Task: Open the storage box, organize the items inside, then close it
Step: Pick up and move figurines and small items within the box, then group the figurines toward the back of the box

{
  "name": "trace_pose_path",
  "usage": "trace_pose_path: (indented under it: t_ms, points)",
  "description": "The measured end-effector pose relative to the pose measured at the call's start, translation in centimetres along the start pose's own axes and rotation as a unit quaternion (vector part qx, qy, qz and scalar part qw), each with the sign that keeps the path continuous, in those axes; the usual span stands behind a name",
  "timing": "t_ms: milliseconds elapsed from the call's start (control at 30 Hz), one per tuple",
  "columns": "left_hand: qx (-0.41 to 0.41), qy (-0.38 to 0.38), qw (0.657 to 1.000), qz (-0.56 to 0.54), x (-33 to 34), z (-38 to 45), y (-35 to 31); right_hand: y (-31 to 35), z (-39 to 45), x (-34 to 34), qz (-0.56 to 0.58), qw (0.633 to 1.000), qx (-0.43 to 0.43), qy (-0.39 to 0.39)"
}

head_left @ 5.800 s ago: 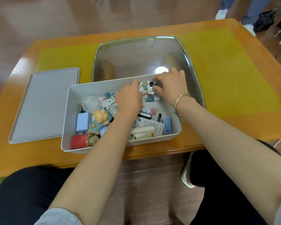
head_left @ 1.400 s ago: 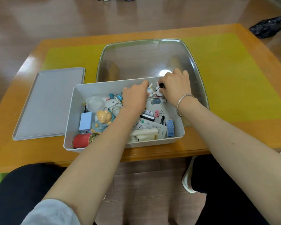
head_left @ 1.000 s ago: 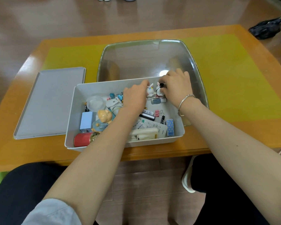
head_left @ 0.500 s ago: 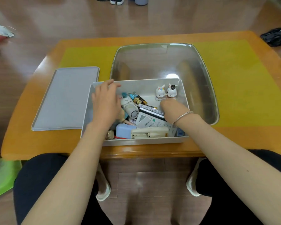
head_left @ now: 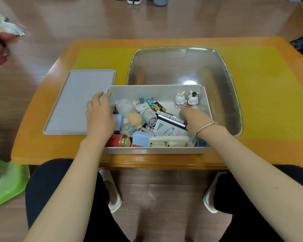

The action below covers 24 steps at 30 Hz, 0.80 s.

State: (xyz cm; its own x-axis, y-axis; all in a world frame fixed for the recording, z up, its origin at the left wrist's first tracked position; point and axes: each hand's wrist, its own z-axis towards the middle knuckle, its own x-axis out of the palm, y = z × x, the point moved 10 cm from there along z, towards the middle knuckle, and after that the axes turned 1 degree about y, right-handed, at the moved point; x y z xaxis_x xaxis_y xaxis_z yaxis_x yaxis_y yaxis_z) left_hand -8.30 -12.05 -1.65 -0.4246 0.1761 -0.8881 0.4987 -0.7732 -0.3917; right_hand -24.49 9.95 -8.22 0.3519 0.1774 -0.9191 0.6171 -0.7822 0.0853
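Note:
The grey storage box [head_left: 157, 151] stands open at the table's near edge, full of small items. Its flat grey lid [head_left: 77, 102] lies on the table to the left. Two white rabbit figurines [head_left: 186, 100] stand upright in the box's far right corner. My left hand [head_left: 99, 114] rests over the box's left wall, fingers apart, holding nothing. My right hand [head_left: 194, 119] reaches down among the pens and cards at the right side of the box; its fingertips are hidden. A red tin [head_left: 117, 140], a blue case [head_left: 142, 138] and a cream stapler [head_left: 168, 141] lie along the near wall.
A large clear plastic tub [head_left: 231, 81] stands right behind the box on a yellow mat [head_left: 262, 88]. The wooden table's near edge [head_left: 156, 163] is above my knees. A green stool [head_left: 5, 186] stands on the floor at left. Someone's shoes [head_left: 134, 0] show beyond the table.
Both hands left the rabbit figurines, which now stand in the far right corner. My left hand moved to the box's left wall and my right hand dropped to the right-side items. The view shifted left.

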Motion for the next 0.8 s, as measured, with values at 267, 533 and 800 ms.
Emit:
trace_pose_path:
  t_ms: [267, 533, 800]
  points:
    - [-0.049, 0.083, 0.993, -0.075, 2.4, -0.9, 3.0, 4.3, -0.7, -3.7, 0.101, 0.984, -0.1, -0.107]
    - [-0.047, 0.055, 0.995, -0.069, 1.9, -1.1, 3.3, 11.2, -0.1, -3.1, 0.109, 0.972, -0.194, -0.079]
    - [-0.065, 0.009, 0.991, -0.12, 0.8, -1.3, 3.6, 14.6, 0.5, -3.3, 0.121, 0.965, -0.22, -0.071]
